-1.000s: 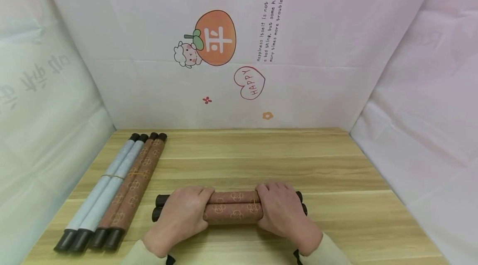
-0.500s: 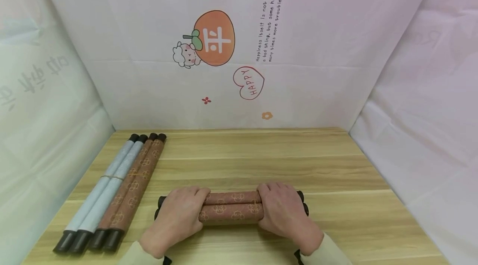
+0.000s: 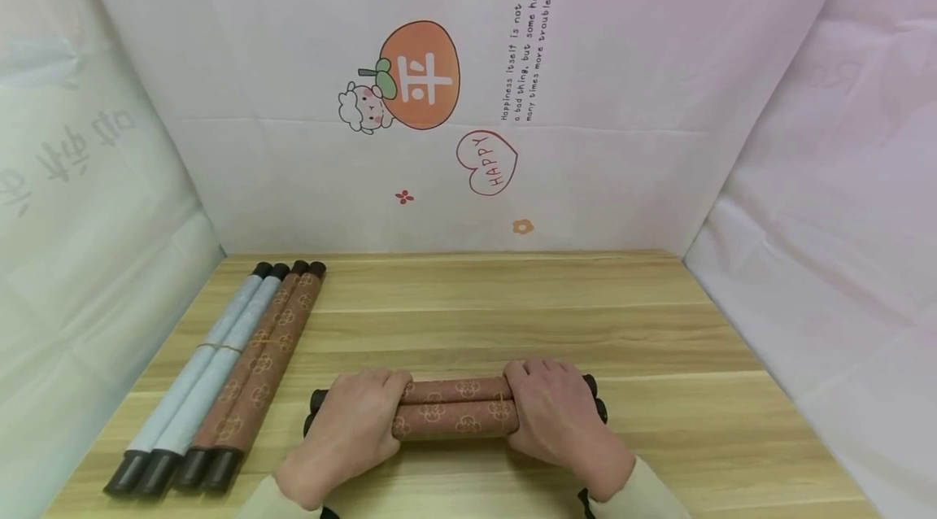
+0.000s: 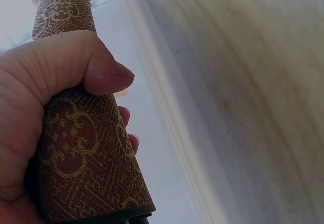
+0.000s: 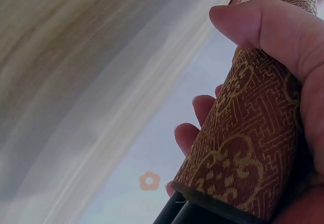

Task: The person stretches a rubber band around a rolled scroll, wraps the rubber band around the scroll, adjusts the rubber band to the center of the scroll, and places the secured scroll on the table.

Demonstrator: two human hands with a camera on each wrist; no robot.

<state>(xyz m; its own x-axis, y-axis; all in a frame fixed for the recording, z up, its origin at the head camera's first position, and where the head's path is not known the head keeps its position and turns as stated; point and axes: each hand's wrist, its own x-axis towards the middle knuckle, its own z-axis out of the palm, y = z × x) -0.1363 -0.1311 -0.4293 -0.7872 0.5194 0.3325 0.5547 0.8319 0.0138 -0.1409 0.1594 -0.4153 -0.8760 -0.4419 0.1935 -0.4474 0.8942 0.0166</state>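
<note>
In the head view, two reddish-brown scrolls with gold flower patterns and black end knobs lie side by side across the front of the table. My left hand grips the pair near its left end. Around the right end curls my right hand. The left wrist view shows the thumb over a scroll and fingertips coming round its far side. A similar grip on the scroll appears in the right wrist view, where dark rods stick out of its end.
At the left of the wooden table lie two pale blue scrolls and two brown scrolls, each pair tied with a thin cord. White printed cloth walls the table at the back and both sides.
My left hand has shifted slightly left along the scrolls, baring a little more of their middle. The pair has moved slightly right. My right hand keeps its grip.
</note>
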